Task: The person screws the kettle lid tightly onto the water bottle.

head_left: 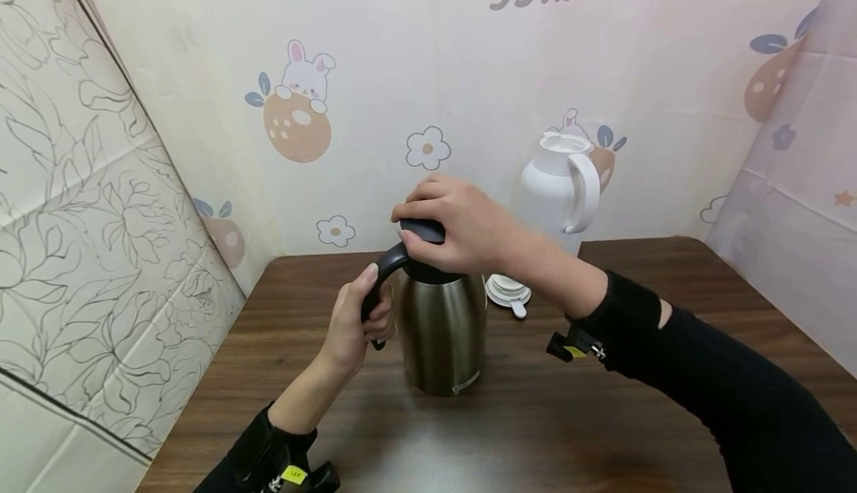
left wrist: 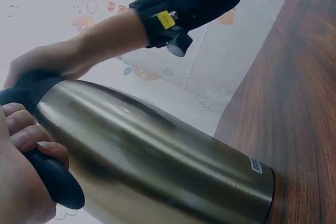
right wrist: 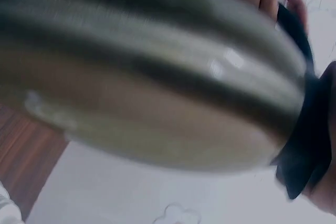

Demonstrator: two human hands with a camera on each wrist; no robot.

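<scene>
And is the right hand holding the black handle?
No, the left hand grips the black handle; the right hand holds the lid.

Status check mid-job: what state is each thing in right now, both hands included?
Metal jug: upright on the table.
Black lid: on the metal jug; cannot tell whether tight or loose.
White jug: upright, top apparently open.
White lid: off, lying on the table.
Left hand: grips the black handle.
Right hand: grips the black lid.

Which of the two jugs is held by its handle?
The brassy metal jug: the left hand grips its black handle, while no hand holds the white jug.
</scene>
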